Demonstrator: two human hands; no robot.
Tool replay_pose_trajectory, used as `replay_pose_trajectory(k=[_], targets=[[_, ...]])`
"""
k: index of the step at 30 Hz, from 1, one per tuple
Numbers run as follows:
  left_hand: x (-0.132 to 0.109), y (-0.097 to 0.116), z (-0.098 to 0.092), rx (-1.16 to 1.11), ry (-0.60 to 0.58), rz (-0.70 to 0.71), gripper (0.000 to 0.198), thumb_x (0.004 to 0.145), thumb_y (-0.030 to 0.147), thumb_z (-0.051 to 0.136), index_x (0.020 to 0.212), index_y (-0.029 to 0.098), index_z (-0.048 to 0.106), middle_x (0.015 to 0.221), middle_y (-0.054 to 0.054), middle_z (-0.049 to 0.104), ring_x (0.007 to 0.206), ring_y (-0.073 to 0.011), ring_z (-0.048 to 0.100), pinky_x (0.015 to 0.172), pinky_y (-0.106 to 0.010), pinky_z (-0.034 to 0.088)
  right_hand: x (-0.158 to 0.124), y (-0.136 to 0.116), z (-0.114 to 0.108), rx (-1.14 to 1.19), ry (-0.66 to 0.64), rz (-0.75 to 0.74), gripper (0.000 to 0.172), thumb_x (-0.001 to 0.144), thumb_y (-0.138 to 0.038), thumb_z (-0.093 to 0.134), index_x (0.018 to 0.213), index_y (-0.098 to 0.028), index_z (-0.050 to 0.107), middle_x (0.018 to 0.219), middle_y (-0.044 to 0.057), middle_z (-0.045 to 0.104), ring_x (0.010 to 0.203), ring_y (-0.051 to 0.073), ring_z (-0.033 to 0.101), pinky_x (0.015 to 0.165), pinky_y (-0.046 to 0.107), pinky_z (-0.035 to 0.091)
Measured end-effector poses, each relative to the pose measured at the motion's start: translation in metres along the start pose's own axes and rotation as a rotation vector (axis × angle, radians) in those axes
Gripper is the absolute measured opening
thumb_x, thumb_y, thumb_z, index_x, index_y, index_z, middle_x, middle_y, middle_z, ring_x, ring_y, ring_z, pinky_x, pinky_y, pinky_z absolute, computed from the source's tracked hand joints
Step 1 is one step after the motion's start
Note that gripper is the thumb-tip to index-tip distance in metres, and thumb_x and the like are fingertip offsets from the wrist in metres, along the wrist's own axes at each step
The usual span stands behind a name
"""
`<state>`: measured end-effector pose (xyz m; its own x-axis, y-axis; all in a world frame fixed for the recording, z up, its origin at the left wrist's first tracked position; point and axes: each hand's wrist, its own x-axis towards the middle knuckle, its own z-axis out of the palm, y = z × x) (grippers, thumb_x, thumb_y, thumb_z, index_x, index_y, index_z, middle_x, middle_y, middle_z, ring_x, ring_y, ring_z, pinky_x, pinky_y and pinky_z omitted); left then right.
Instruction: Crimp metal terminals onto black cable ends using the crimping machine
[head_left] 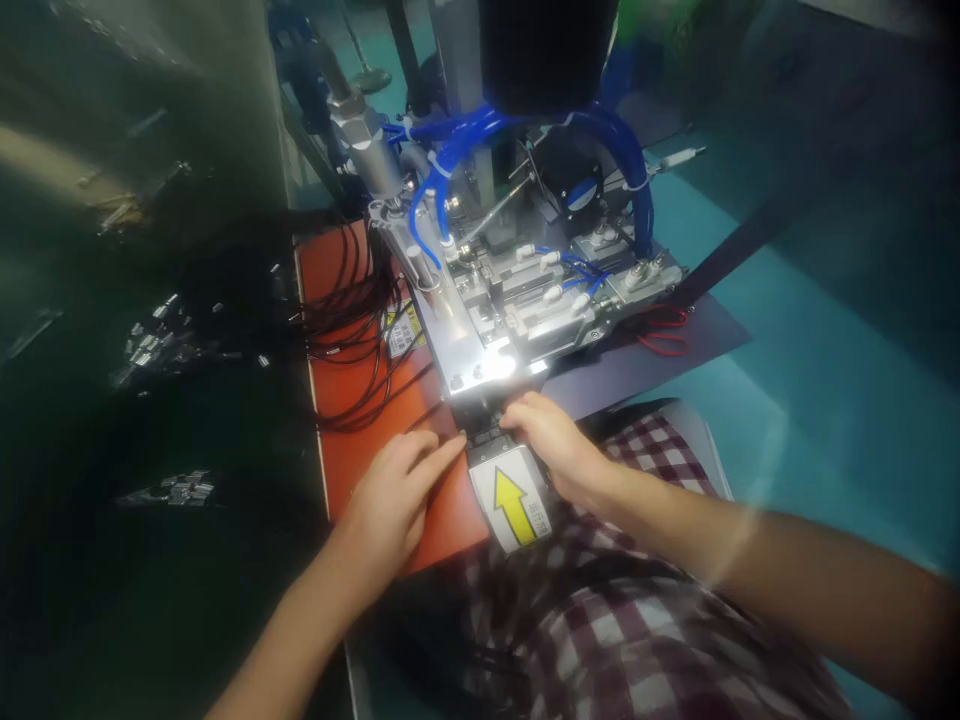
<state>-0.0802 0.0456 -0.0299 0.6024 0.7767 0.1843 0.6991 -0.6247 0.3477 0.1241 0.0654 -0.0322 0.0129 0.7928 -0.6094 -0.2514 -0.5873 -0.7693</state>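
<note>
A metal pneumatic fixture [487,320] stands in front of me. At its near end are a dark slotted block [489,432] and a white plate with a yellow arrow [514,497] pointing toward the machine. My left hand [394,485] is at the block's left side, fingers bent together and tips close to its edge. On the right side, my right hand [555,440] curls its fingers against the block, just under the fixture's bright front end. Both hands look closed at the tips; anything between the fingers is too small or hidden to make out.
Black cables [360,330] loop over the orange board [420,510] at left. Small shiny metal parts [172,340] lie in piles on the dark surface further left. Blue air hoses [480,130] arch above the fixture. Red wires [664,335] hang at its right.
</note>
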Motion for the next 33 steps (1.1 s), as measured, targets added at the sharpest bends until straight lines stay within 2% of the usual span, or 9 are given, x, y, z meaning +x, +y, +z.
replay_pose_trajectory(k=[2,5,8,12,16,18,22,28,33], targets=[[0.000,-0.003,-0.003,-0.031,0.029,0.027,0.035,0.090,0.004,0.042,0.119,0.015,0.059,0.109,-0.011,0.060,0.102,-0.0197,0.058,0.087,-0.030,0.051,0.001,0.000,0.002,0.005,0.020,0.003,0.010,0.062,-0.020,0.056,0.063,-0.019,0.046,0.060,-0.007,0.043,0.059,0.011,0.039,0.057,0.026,0.030],[0.002,-0.006,-0.005,0.018,0.063,0.085,0.030,0.090,0.002,0.043,0.111,0.013,0.061,0.102,-0.010,0.060,0.093,-0.0185,0.058,0.077,-0.027,0.052,0.001,-0.002,-0.003,-0.001,-0.005,0.010,0.010,0.062,-0.019,0.058,0.063,-0.019,0.048,0.057,-0.007,0.043,0.057,0.011,0.038,0.056,0.026,0.029],[0.002,-0.008,-0.004,0.054,0.090,0.124,0.030,0.089,0.001,0.044,0.110,0.013,0.061,0.098,-0.010,0.060,0.088,-0.0186,0.057,0.071,-0.028,0.050,0.002,-0.006,-0.016,-0.021,-0.099,0.034,0.014,0.062,-0.023,0.065,0.067,-0.018,0.053,0.057,-0.007,0.046,0.055,0.010,0.040,0.056,0.026,0.028],[0.002,-0.009,-0.002,-0.027,0.120,0.111,0.029,0.089,0.001,0.046,0.109,0.016,0.062,0.100,-0.008,0.059,0.091,-0.0177,0.057,0.076,-0.028,0.050,0.004,-0.008,-0.032,-0.023,-0.222,-0.006,0.021,0.069,-0.035,0.068,0.072,-0.016,0.059,0.069,-0.004,0.056,0.054,0.008,0.043,0.058,0.026,0.029],[0.001,-0.011,-0.001,-0.063,0.125,0.088,0.029,0.089,0.001,0.047,0.108,0.016,0.062,0.100,-0.007,0.059,0.091,-0.0166,0.057,0.077,-0.026,0.049,0.007,-0.005,-0.032,-0.083,-0.208,-0.082,0.018,0.071,-0.029,0.068,0.064,-0.015,0.058,0.058,-0.005,0.055,0.051,0.007,0.043,0.058,0.026,0.031],[0.001,-0.012,-0.001,-0.071,0.124,0.085,0.029,0.089,0.001,0.047,0.109,0.016,0.063,0.100,-0.007,0.058,0.092,-0.0162,0.057,0.078,-0.026,0.049,0.007,-0.004,-0.031,-0.063,-0.202,-0.069,0.017,0.071,-0.026,0.068,0.063,-0.015,0.058,0.054,-0.006,0.053,0.050,0.007,0.042,0.057,0.025,0.031],[0.000,-0.013,0.000,-0.084,0.124,0.079,0.030,0.090,0.002,0.047,0.110,0.017,0.063,0.102,-0.007,0.058,0.093,-0.0154,0.057,0.080,-0.025,0.048,0.007,-0.002,-0.031,-0.025,-0.240,0.025,0.021,0.073,-0.030,0.069,0.064,-0.014,0.059,0.061,-0.003,0.058,0.049,0.006,0.044,0.055,0.024,0.031],[0.000,-0.013,0.001,-0.090,0.131,0.064,0.028,0.091,0.004,0.047,0.109,0.018,0.065,0.100,-0.006,0.059,0.093,-0.0152,0.058,0.079,-0.025,0.049,0.010,0.006,-0.033,0.035,-0.234,0.028,0.024,0.074,-0.035,0.070,0.068,-0.015,0.058,0.064,-0.003,0.059,0.049,0.006,0.046,0.053,0.023,0.032],[0.002,-0.011,-0.001,-0.096,0.150,0.056,0.027,0.091,0.006,0.047,0.105,0.018,0.067,0.097,-0.006,0.060,0.090,-0.0144,0.059,0.077,-0.023,0.049,0.004,0.013,-0.048,0.085,-0.190,0.008,0.028,0.073,-0.041,0.070,0.073,-0.017,0.057,0.068,-0.003,0.057,0.053,0.008,0.047,0.055,0.024,0.034]])
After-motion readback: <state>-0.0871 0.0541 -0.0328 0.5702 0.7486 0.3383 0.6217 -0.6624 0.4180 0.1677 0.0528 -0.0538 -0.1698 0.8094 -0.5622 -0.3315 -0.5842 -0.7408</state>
